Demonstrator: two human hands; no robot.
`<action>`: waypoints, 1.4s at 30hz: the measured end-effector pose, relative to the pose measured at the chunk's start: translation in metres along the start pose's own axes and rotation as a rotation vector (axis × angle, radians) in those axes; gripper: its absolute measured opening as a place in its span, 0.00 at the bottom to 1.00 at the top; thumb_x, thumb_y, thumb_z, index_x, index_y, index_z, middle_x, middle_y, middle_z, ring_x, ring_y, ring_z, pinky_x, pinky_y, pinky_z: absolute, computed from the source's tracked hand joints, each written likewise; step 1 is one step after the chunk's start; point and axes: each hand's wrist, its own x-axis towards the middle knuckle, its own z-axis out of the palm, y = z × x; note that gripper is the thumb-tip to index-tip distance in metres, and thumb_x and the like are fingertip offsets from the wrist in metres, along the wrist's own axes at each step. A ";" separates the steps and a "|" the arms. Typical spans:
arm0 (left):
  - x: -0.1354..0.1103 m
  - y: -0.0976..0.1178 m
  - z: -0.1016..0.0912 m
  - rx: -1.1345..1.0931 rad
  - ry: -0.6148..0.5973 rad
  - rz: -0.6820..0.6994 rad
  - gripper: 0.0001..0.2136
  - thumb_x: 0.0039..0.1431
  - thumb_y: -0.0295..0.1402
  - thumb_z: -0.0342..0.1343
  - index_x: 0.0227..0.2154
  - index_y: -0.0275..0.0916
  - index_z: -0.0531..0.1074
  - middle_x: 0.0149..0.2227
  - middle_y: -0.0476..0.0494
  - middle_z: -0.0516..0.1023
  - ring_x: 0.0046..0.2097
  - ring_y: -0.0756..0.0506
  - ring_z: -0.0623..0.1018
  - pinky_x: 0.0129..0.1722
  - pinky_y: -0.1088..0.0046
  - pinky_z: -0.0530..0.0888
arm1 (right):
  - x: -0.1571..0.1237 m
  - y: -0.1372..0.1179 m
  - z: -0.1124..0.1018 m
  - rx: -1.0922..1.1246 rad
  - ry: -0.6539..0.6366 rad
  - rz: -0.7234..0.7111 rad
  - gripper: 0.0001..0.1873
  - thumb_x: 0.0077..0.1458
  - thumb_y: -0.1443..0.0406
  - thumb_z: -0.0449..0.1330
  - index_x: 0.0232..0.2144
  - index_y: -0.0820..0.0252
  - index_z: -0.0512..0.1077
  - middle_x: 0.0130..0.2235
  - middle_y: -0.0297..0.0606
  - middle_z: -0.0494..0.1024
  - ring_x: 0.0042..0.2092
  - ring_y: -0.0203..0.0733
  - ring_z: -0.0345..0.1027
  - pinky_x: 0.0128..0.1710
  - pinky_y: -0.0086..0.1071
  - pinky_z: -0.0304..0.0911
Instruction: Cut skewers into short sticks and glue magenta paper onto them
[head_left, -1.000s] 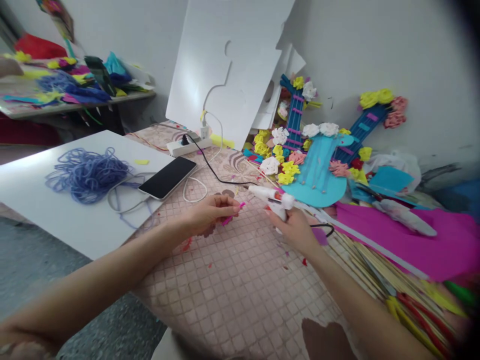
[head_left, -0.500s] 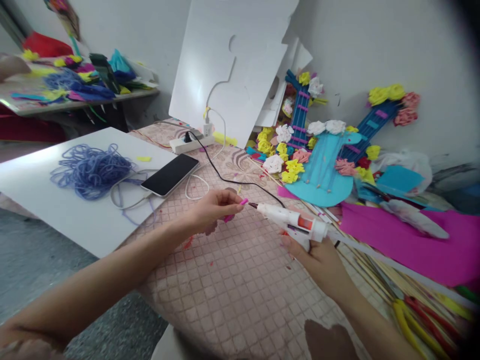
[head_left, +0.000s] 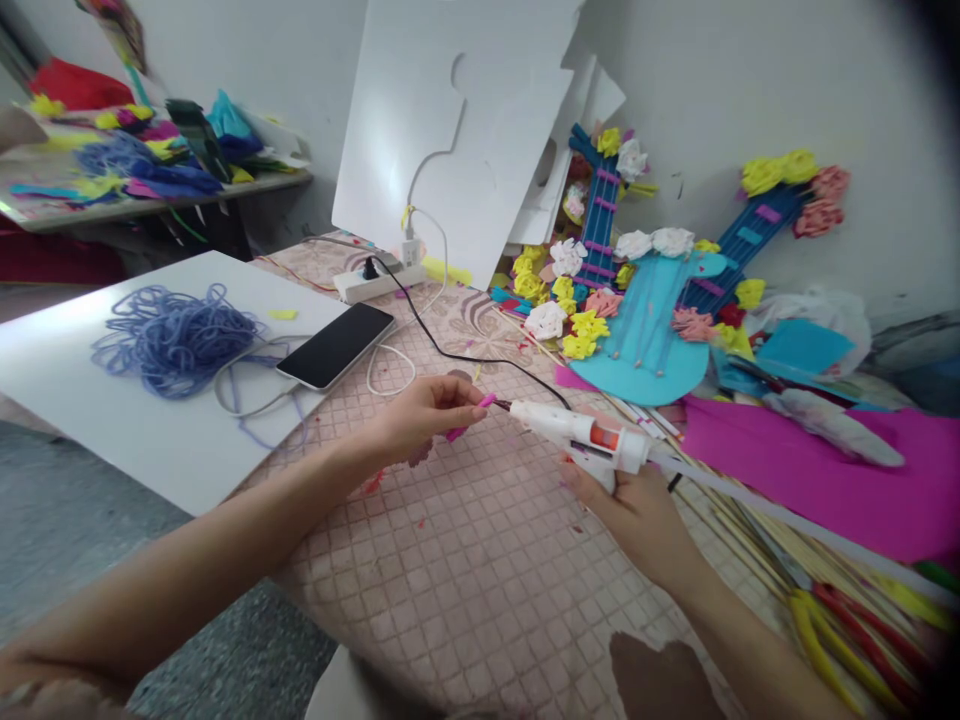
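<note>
Over checked cloth, left grip pinches a pink strip; right grip clasps a white glue gun.

My left hand covers part of the pink strip, so I can't tell whether the bit below my fingers joins it. My right hand hides the lower grip of the glue gun; whether its nozzle touches the strip is too small to make out. The black cord disappears behind the gun. The top edge crops the white board, the bottom edge the yellow handles. The far worktop is blurred and cut off at left.
</note>
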 end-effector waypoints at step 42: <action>-0.001 0.002 0.001 0.012 0.013 -0.029 0.05 0.54 0.31 0.59 0.31 0.35 0.70 0.21 0.53 0.66 0.20 0.58 0.62 0.17 0.82 0.56 | -0.002 0.001 0.002 -0.049 -0.009 0.113 0.16 0.56 0.53 0.53 0.29 0.58 0.71 0.16 0.31 0.66 0.22 0.41 0.61 0.22 0.32 0.55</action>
